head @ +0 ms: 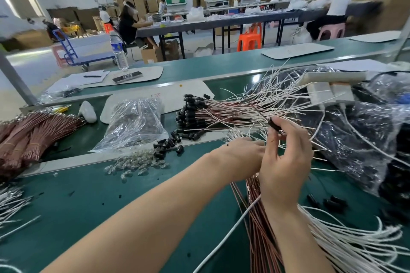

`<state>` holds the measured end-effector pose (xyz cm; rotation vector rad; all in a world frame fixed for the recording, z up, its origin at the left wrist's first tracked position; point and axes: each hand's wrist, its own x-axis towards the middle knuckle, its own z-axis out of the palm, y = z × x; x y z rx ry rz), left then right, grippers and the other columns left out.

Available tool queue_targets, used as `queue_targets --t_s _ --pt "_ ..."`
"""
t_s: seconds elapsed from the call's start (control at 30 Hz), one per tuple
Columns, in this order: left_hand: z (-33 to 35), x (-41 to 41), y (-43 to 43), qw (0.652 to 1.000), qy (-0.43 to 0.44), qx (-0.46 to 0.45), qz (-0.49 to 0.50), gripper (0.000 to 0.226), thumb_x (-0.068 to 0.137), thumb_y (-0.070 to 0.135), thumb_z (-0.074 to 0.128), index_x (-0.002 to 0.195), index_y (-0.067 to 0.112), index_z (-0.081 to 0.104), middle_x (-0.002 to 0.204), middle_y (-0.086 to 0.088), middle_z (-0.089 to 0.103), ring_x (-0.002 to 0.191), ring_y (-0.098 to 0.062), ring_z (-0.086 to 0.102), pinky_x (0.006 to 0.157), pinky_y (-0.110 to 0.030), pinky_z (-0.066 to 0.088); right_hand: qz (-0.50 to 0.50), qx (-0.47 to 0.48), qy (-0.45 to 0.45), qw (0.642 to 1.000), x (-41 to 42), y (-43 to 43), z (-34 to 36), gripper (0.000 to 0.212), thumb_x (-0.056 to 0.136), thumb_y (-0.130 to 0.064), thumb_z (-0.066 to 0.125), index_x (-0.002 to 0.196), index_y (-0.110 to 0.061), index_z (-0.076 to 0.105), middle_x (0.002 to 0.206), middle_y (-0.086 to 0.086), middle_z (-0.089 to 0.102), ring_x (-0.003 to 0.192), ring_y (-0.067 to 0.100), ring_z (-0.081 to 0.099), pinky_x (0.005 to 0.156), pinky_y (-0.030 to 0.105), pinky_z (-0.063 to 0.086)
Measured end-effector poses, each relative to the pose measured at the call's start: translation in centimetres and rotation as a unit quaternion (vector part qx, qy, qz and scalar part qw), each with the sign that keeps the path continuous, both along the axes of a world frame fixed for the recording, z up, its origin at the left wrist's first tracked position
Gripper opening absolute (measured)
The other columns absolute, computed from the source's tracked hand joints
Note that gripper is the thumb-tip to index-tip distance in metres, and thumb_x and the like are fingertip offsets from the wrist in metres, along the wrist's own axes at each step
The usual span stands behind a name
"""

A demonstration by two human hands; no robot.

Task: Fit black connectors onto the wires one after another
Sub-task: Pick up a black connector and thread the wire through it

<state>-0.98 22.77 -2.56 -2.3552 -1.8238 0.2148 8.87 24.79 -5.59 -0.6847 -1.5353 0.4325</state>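
My right hand (286, 157) is raised over the bench and pinches a black connector (273, 125) at its fingertips. My left hand (240, 157) sits just left of it, its fingers hidden behind the right hand among thin white and brown wires (261, 224). A fanned pile of wires with black connectors fitted (188, 115) lies beyond my hands. Loose black connectors (165, 147) are scattered on the green bench to the left, beside small clear glass bulbs (137, 163).
A clear plastic bag (135, 124) lies left of centre and a large bag of dark parts (359, 146) on the right. Brown wire bundles (31, 137) are at far left, a water bottle (118, 51) behind. People sit at tables in the background.
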Motion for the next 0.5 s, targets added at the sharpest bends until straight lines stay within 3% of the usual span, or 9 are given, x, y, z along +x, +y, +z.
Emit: queue_targets --t_s 0.1,0.27,0.37,0.43,0.5 --pt "0.2 -0.5 -0.4 0.999 -0.002 0.034 -0.036 0.040 0.092 0.008 0.058 0.131 0.014 0.061 0.146 0.003 0.052 0.135 -0.017 0.041 0.100 -0.032 0.043 -0.001 -0.003 0.004 1.000 0.0 0.1 0.0 0.019 0.099 -0.007 0.063 0.117 -0.004 0.067 0.114 0.008 0.069 0.109 0.026 0.064 0.092 0.052 0.051" --pt "1.3 -0.1 -1.1 0.998 -0.040 0.029 -0.033 0.027 0.093 0.016 0.056 0.117 0.011 0.066 0.124 0.000 0.066 0.121 -0.020 0.054 0.085 -0.026 0.033 -0.005 -0.006 0.007 1.000 0.0 0.0 0.1 0.018 0.100 -0.008 0.062 0.117 -0.004 0.067 0.113 0.008 0.069 0.106 0.026 0.064 0.091 0.051 0.051" --pt "2.2 -0.4 -1.2 0.997 -0.066 0.028 -0.009 0.030 0.099 0.020 0.052 0.126 0.013 0.063 0.126 0.002 0.066 0.120 -0.021 0.058 0.098 -0.036 0.045 -0.009 -0.011 0.013 1.000 0.1 0.1 0.1 0.018 0.101 -0.009 0.061 0.117 -0.004 0.067 0.112 0.008 0.069 0.105 0.027 0.064 0.090 0.052 0.051" --pt "2.7 -0.6 -1.3 0.998 -0.046 0.046 -0.022 0.030 0.104 0.023 0.046 0.131 0.017 0.060 0.126 0.005 0.064 0.117 -0.018 0.057 0.094 -0.036 0.049 -0.012 -0.020 0.022 0.999 0.1 0.1 0.1 0.018 0.101 -0.010 0.060 0.118 -0.005 0.066 0.113 0.008 0.068 0.106 0.026 0.063 0.090 0.053 0.051" --pt "3.0 -0.9 -1.5 0.997 -0.008 0.075 -0.035 0.031 0.105 0.017 0.044 0.134 0.018 0.053 0.123 0.007 0.062 0.111 -0.014 0.058 0.080 -0.027 0.051 -0.015 -0.030 0.032 0.999 0.1 0.2 0.1 0.020 0.103 -0.013 0.058 0.119 -0.005 0.066 0.114 0.007 0.067 0.106 0.023 0.063 0.090 0.054 0.051"
